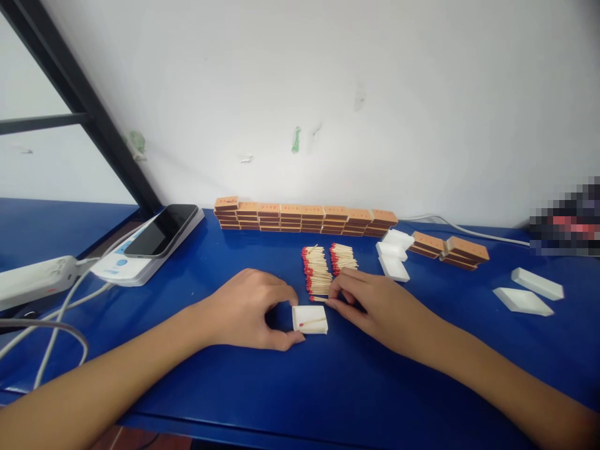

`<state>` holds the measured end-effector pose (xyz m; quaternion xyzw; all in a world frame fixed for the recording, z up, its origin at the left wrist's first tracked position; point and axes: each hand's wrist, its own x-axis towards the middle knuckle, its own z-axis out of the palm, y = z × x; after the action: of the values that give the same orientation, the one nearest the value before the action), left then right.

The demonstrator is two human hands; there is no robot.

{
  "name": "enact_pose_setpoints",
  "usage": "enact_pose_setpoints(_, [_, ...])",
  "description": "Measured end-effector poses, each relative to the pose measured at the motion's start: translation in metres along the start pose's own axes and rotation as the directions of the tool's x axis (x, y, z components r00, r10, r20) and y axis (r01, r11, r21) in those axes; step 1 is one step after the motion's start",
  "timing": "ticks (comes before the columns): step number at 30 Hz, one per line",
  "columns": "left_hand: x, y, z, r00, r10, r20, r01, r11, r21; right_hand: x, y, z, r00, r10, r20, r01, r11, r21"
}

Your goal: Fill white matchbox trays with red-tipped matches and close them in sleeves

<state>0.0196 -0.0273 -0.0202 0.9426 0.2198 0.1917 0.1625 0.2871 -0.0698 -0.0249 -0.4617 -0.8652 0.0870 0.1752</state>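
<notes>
Head view, landmark: a small white tray [313, 312] on the blue table [262, 400], one loose match [314, 323] lying in it.
Left hand [248, 309]: fingers spread in a curve around the tray's left end; whether they press it cannot be told.
Right hand [372, 300]: fingers pinching the end of a single matchstick [319, 299], just beyond the tray.
Match piles [317, 272]: two, red heads leftward, beyond the tray.
Matchbox row [300, 219]: stacked well beyond the tray, along the wall [281, 94].
Phone [164, 231]: far left of the tray.
</notes>
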Motion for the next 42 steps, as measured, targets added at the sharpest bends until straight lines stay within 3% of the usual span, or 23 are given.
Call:
enact_pose_setpoints(12, [-0.003,0.001,0.0,1.0,0.013,0.003,-0.013,0.999,0.037,-0.005,-0.002,0.002,0.986,-0.158,-0.055,0.152,0.984,-0.092])
enact_pose_setpoints(29, [-0.002,0.003,-0.001,0.989,0.084,-0.125,-0.073,0.993,0.092,-0.002,0.0,0.002,0.999,-0.019,0.039,0.021,0.998,-0.056])
enact_pose_setpoints(34, [-0.002,0.0,0.0,0.993,0.06,-0.101,-0.049,0.993,0.104,-0.003,0.005,-0.003,0.999,0.006,-0.038,-0.01,0.994,-0.11])
enact_pose_setpoints(38, [-0.002,-0.001,0.003,0.995,0.065,-0.076,-0.058,0.994,0.094,-0.005,-0.003,-0.006,0.994,-0.031,-0.108,0.027,0.999,-0.04])
enact_pose_setpoints(42, [-0.002,0.0,0.007,0.99,0.105,-0.099,-0.092,0.988,0.127,-0.007,-0.017,0.002,0.99,-0.115,-0.082,0.117,0.993,0.026])
